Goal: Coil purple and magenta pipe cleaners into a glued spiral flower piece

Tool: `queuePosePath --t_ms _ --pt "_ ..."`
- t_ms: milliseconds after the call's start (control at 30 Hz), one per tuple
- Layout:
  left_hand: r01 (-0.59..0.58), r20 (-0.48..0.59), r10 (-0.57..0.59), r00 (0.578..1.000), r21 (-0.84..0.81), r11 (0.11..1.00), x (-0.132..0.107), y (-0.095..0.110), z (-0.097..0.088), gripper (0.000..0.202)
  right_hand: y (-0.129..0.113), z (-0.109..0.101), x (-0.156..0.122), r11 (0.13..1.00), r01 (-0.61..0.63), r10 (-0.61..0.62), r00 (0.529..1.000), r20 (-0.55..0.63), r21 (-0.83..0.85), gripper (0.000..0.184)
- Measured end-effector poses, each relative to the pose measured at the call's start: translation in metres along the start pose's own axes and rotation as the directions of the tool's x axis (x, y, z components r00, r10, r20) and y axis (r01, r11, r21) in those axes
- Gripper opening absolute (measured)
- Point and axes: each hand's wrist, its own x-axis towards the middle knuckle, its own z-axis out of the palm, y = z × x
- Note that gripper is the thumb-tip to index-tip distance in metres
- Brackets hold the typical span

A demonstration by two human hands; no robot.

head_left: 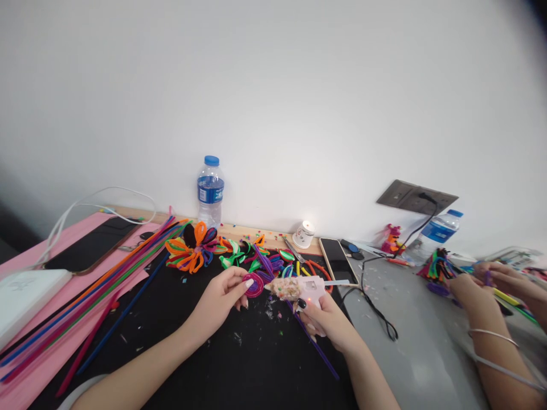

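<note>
My left hand (228, 289) pinches a round coil of magenta pipe cleaner (255, 286). My right hand (327, 319) is wrapped round a pale pink hot glue gun (313, 289), and a white glue stick (337, 282) juts from its back end. The gun's nozzle, crusted with glue and coloured bits, points left at the coil's right edge; whether they touch I cannot tell. Just behind the coil is a purple pipe cleaner piece (265, 266). A long purple pipe cleaner (316, 347) lies beneath the gun on the black mat (200, 364).
Pipe cleaner flowers (196, 247) and a water bottle (211, 193) stand behind my hands. Long pipe cleaners (106, 279) lie on pink paper at left. A phone (339, 259), scissors (294, 249) and a black cable (371, 304) are at right, beside another person's hands (482, 287).
</note>
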Motion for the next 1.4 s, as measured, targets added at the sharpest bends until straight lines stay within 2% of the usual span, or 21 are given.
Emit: queuePosePath --t_ms 467,733,933,1400 --pt "0.078 -0.059 -0.085 0.995 -0.115 0.990 0.000 -0.001 0.000 0.026 0.002 0.000 0.002 0.999 -0.016 0.017 0.999 0.034 -0.045 0.043" --pt "0.110 -0.024 -0.117 0.993 -0.192 0.975 0.000 -0.006 0.001 0.026 0.003 0.000 0.002 0.998 -0.029 0.032 0.998 0.050 -0.057 0.042" --pt "0.125 -0.015 -0.132 0.991 -0.242 0.962 0.000 -0.010 0.001 0.026 0.003 0.001 0.001 0.998 -0.027 0.027 1.000 0.011 -0.052 0.042" --pt "0.169 0.015 -0.170 0.985 -0.239 0.956 -0.001 -0.007 0.000 0.025 0.002 0.001 0.002 0.999 0.011 -0.012 1.000 -0.014 -0.033 0.041"
